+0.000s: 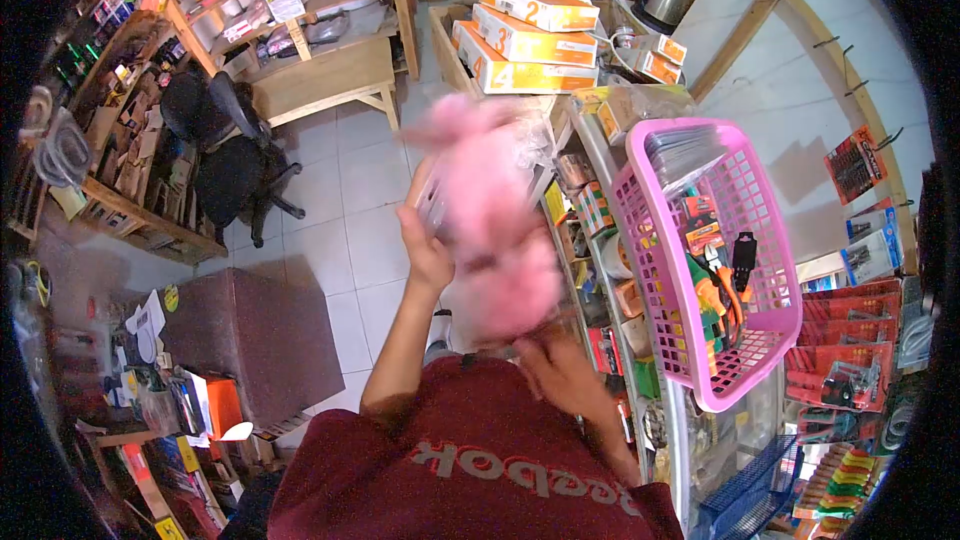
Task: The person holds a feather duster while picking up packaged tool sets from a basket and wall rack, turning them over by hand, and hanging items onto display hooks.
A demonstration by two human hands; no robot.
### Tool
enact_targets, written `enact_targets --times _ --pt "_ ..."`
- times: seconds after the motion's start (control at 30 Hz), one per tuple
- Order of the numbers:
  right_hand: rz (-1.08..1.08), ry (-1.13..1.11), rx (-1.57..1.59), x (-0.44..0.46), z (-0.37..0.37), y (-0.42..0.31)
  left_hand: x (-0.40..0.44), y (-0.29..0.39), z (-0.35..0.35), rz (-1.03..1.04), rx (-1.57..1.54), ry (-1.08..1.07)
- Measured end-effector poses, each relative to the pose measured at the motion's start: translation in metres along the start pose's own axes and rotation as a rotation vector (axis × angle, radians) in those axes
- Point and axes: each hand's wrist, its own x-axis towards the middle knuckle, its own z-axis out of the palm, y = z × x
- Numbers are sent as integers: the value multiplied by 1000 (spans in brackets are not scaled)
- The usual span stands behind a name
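Note:
A pink, soft-looking bundle [490,190], smeared by motion, is held up in front of my chest; its exact kind cannot be made out. Clear plastic [536,145] shows along its upper right side. My left hand [428,252] grips the bundle's left side, thumb up, with the other fingers mostly hidden behind it. Just below the bundle's lower end is my right hand [562,372], blurred, so whether it touches the bundle is unclear.
A pink plastic basket [708,390] with orange-handled tools stands on a glass display case [680,450] at right. Numbered orange-white boxes [535,40] are stacked ahead. A black office chair [232,165], brown cabinet [265,340] and wooden bench [330,80] stand at left.

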Motion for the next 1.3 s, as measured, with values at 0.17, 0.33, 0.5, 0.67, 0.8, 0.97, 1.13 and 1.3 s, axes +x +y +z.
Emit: enact_targets --times 0.17,0.33,0.5,0.67,0.8,0.97,1.13,1.3 --pt "130 -187 -9 -9 -6 -13 -12 -8 -1 251 359 -29" --pt "188 -423 -115 -14 -23 -30 1 -28 1 585 637 15" --pt "-1 -475 -192 -12 -18 -16 15 -31 24 640 426 179" --pt "-131 -377 -260 -16 -25 -21 22 -19 34 281 85 30" --pt "225 -400 -125 -1 -35 -45 11 -28 21 -170 -33 -52" --pt "364 -302 131 3 -22 -34 5 -35 14 -446 -95 -114" --pt "331 -292 197 9 -20 -21 13 -40 14 -536 -113 -155" --pt "352 -375 177 6 -24 -18 14 -41 19 -664 -454 -136"
